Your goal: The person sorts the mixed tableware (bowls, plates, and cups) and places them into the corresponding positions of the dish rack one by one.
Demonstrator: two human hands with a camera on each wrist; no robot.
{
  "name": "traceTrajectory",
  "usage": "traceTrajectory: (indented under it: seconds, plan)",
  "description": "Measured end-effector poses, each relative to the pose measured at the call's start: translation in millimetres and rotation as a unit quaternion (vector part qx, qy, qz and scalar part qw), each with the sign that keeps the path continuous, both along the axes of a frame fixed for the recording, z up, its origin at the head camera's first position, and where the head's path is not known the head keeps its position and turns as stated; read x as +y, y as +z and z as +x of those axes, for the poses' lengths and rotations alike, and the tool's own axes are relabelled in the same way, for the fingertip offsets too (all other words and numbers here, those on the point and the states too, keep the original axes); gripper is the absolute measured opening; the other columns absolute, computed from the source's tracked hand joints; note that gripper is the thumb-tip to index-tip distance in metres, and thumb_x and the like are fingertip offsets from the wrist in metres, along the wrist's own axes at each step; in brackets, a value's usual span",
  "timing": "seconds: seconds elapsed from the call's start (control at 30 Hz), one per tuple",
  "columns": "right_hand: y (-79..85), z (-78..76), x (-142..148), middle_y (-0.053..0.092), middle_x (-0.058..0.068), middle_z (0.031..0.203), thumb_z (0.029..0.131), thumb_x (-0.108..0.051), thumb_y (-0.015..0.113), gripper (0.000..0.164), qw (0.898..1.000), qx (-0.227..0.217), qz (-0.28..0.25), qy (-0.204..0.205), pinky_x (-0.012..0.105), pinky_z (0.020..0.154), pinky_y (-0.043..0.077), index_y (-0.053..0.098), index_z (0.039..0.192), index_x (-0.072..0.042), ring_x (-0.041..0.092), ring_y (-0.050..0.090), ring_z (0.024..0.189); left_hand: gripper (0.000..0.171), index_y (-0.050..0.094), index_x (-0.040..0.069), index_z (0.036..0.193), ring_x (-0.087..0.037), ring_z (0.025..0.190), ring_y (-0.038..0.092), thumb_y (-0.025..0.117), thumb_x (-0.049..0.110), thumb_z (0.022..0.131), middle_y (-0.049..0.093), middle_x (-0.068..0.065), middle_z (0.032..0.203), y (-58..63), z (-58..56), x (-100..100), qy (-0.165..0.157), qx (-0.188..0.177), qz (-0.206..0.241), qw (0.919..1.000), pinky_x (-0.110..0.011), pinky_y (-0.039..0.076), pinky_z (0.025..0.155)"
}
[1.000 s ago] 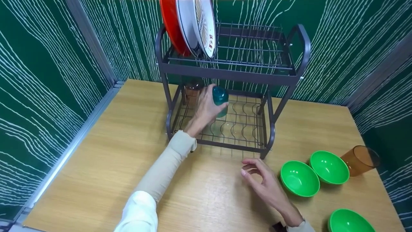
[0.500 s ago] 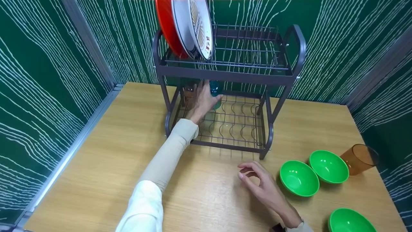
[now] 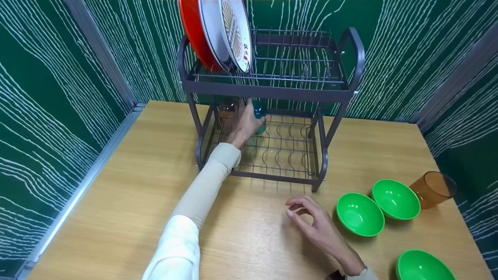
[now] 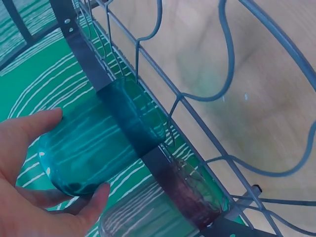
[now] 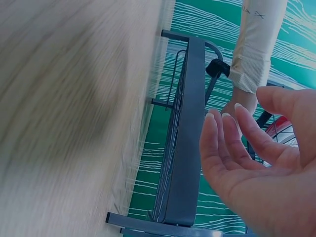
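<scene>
My left hand [image 3: 247, 121] reaches into the lower tier of the dish rack [image 3: 272, 90]. Thumb and fingers hold the base end of a teal glass [image 4: 101, 140], which stands upside down with its rim at the rack's wires. Beside it in the left wrist view is an upturned brownish clear glass [image 4: 158, 202], partly behind my hand in the head view. Above the table in front of the rack, my right hand [image 3: 317, 225] hovers with loosely curled fingers, holding nothing. Two green bowls [image 3: 360, 214] lie to its right.
Red and white plates [image 3: 237, 37] stand upright on the rack's upper tier at the left. An amber glass [image 3: 432, 190] stands behind the pair of bowls. Another green bowl [image 3: 424, 266] sits at the near right. Green walls border the table [image 3: 128, 186].
My left hand has moved the teal glass back and slightly left, down onto the lower tier beside the brownish glass. The right hand has stayed nearly still. The head view has shifted slightly.
</scene>
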State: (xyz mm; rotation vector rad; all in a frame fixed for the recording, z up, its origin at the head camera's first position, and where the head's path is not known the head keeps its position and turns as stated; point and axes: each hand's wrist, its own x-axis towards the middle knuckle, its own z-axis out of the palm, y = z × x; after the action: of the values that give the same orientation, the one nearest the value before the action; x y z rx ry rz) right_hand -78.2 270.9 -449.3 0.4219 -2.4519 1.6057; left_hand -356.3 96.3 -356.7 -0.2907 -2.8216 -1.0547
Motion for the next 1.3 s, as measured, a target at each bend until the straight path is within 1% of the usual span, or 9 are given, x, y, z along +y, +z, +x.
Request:
traceTrajectory:
  seconds: [0.17, 0.33, 0.53, 0.73, 0.87, 1.0, 1.07, 1.13, 1.3]
  plan:
    - [2.3, 2.0, 0.9, 0.067, -0.003, 0.112, 0.097, -0.012, 0.073, 0.015, 1.000, -0.015, 0.006, -0.001, 0.036, 0.088, 0.058, 0.072, 0.112, -0.012, 0.017, 0.066, 0.099, 0.098, 0.006, 0.016, 0.166, -0.029, 0.157, 0.014, 0.075, 0.026, 0.096, 0.005, -0.012, 0.172, -2.0, -3.0, 5.2, -0.005, 0.024, -0.002, 0.9997, -0.043, 0.020, 0.125]
    - [0.9, 1.7, 0.7, 0.067, -0.004, 0.110, 0.098, -0.017, 0.071, 0.012, 1.000, -0.022, 0.015, 0.004, 0.033, 0.088, 0.057, 0.072, 0.110, -0.013, 0.015, 0.066, 0.099, 0.102, 0.003, 0.018, 0.167, -0.027, 0.157, 0.012, 0.076, 0.024, 0.096, 0.001, -0.012, 0.172, -5.6, -5.8, 6.1, -0.008, 0.036, 0.018, 0.9992, -0.041, 0.021, 0.124]
    - [-2.9, 1.2, -0.6, 0.068, -0.007, 0.109, 0.099, -0.017, 0.070, 0.012, 1.000, 0.010, 0.022, 0.019, 0.030, 0.085, 0.057, 0.073, 0.106, -0.008, 0.013, 0.066, 0.098, 0.102, 0.006, 0.009, 0.165, -0.029, 0.158, 0.008, 0.078, 0.024, 0.094, 0.002, -0.018, 0.171, -7.6, -7.4, 2.8, -0.021, 0.057, 0.033, 0.9976, -0.038, 0.018, 0.125]
    - [-4.5, 2.6, -0.9, 0.068, -0.007, 0.108, 0.099, -0.016, 0.071, 0.012, 0.999, 0.027, 0.026, 0.020, 0.030, 0.084, 0.058, 0.072, 0.106, -0.007, 0.012, 0.067, 0.096, 0.093, 0.009, 0.007, 0.165, -0.037, 0.156, 0.016, 0.070, 0.033, 0.100, 0.009, -0.023, 0.169, -4.2, -0.6, 2.9, -0.011, 0.071, 0.017, 0.9972, -0.046, 0.020, 0.124]
    - [-4.0, 3.4, -1.7, 0.068, -0.006, 0.108, 0.099, -0.017, 0.070, 0.011, 0.999, 0.025, 0.034, 0.023, 0.033, 0.084, 0.058, 0.072, 0.107, -0.010, 0.012, 0.067, 0.096, 0.087, 0.015, 0.004, 0.163, -0.039, 0.149, 0.032, 0.067, 0.033, 0.101, 0.021, -0.026, 0.165, 1.2, 13.2, 2.8, 0.003, 0.131, -0.002, 0.9914, -0.047, 0.032, 0.120]
    - [-2.0, 4.2, -2.3, 0.068, -0.006, 0.108, 0.099, -0.020, 0.070, 0.010, 0.999, 0.012, 0.042, 0.022, 0.034, 0.085, 0.058, 0.072, 0.108, -0.014, 0.012, 0.066, 0.096, 0.070, 0.038, -0.001, 0.154, -0.037, 0.127, 0.056, 0.069, 0.030, 0.100, 0.047, -0.027, 0.147, 6.0, 33.9, 2.0, 0.007, 0.183, -0.014, 0.9830, -0.045, 0.050, 0.103]
    - [-1.4, 4.5, -2.3, 0.068, -0.007, 0.109, 0.099, -0.021, 0.070, 0.010, 0.999, 0.006, 0.047, 0.019, 0.033, 0.085, 0.058, 0.072, 0.108, -0.016, 0.011, 0.066, 0.097, 0.059, 0.048, -0.002, 0.146, -0.033, 0.115, 0.062, 0.068, 0.029, 0.100, 0.057, -0.023, 0.134, 7.6, 46.3, 1.5, 0.002, 0.179, -0.009, 0.9838, -0.042, 0.055, 0.093]
    - [-0.9, 4.6, -2.4, 0.068, -0.008, 0.109, 0.099, -0.021, 0.071, 0.010, 0.999, 0.000, 0.050, 0.017, 0.034, 0.086, 0.058, 0.072, 0.109, -0.018, 0.011, 0.066, 0.097, 0.051, 0.055, -0.001, 0.140, -0.029, 0.103, 0.064, 0.067, 0.029, 0.101, 0.062, -0.018, 0.122, 8.4, 60.1, 0.7, -0.008, 0.159, 0.004, 0.9873, -0.038, 0.055, 0.083]
    - [-1.9, 4.8, -2.2, 0.069, -0.006, 0.109, 0.099, -0.021, 0.072, 0.010, 0.999, -0.007, 0.053, 0.009, 0.035, 0.086, 0.058, 0.072, 0.108, -0.023, 0.010, 0.066, 0.097, 0.041, 0.060, 0.006, 0.133, -0.019, 0.086, 0.058, 0.063, 0.033, 0.103, 0.062, -0.009, 0.106, 3.0, 96.6, -0.6, -0.035, 0.102, 0.037, 0.9935, -0.029, 0.048, 0.069]
